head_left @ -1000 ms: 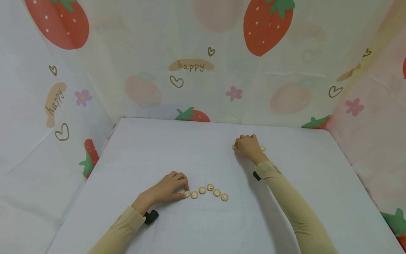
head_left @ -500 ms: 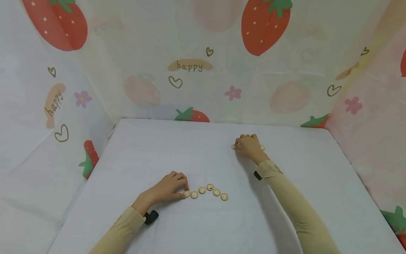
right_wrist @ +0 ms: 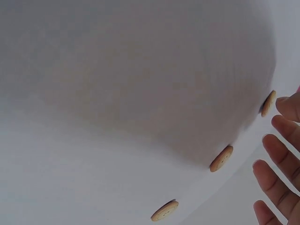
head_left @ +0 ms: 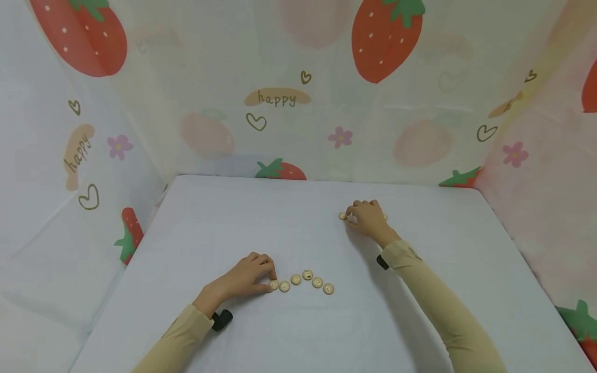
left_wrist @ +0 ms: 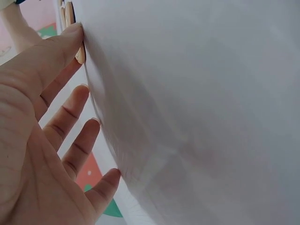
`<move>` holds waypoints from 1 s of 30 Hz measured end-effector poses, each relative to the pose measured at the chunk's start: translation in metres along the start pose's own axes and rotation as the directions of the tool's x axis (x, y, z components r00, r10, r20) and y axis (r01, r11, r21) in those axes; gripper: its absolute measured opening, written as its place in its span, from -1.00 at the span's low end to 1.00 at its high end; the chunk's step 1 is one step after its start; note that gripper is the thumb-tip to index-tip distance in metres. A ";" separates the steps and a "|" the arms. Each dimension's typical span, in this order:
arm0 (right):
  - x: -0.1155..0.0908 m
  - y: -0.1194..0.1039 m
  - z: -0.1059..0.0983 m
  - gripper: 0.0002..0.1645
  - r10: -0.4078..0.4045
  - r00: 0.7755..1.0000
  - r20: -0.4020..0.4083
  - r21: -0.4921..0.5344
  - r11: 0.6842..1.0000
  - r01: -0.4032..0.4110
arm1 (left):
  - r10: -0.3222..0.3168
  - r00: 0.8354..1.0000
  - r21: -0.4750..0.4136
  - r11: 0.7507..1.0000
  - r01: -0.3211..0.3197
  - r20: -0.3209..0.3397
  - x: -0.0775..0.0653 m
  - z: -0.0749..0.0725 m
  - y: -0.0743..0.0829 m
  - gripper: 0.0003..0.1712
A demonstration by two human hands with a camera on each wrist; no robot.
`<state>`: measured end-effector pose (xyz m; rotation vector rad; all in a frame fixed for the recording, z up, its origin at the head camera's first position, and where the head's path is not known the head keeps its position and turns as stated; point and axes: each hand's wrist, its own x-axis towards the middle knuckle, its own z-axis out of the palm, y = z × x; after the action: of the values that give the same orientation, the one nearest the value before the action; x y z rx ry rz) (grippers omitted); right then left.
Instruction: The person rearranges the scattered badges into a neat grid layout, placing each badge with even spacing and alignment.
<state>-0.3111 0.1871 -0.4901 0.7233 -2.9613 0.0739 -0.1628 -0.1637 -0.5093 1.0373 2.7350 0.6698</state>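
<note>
In the head view, my left hand (head_left: 247,277) pinches the leftmost wooden button (head_left: 273,285) of a curved row lying on the white table (head_left: 210,228). The left wrist view shows its thumb (left_wrist: 70,40) and index finger at that button (left_wrist: 80,55), with the other fingers spread. Farther back, my right hand (head_left: 367,224) hovers low beside another wooden button (head_left: 342,216), its fingertips just right of it. Seen from the right wrist, three buttons lie in a line; the right thumb (right_wrist: 289,107) is beside the farthest button (right_wrist: 268,104), and the fingers are loosely extended.
The rest of the near row, such as the raised middle button (head_left: 307,275) and the right-end button (head_left: 328,289), arches to the right of my left hand. A strawberry-print cloth wall (head_left: 289,134) stands along the table's back edge and both sides.
My right hand has shifted slightly right, and more of the far left button shows beside its fingertips. The left hand stays at its button. The head view has drifted slightly.
</note>
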 end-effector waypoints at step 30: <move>-0.029 -0.025 0.001 -0.84 -0.088 0.996 -0.007 0.075 0.993 0.088 | 0.009 1.000 0.004 1.000 -0.009 -0.006 0.000 0.001 -0.001 -0.82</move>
<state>-0.2737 0.1778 -0.4934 0.8612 -2.9326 0.1807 -0.1637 -0.1642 -0.5107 1.0511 2.7392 0.6708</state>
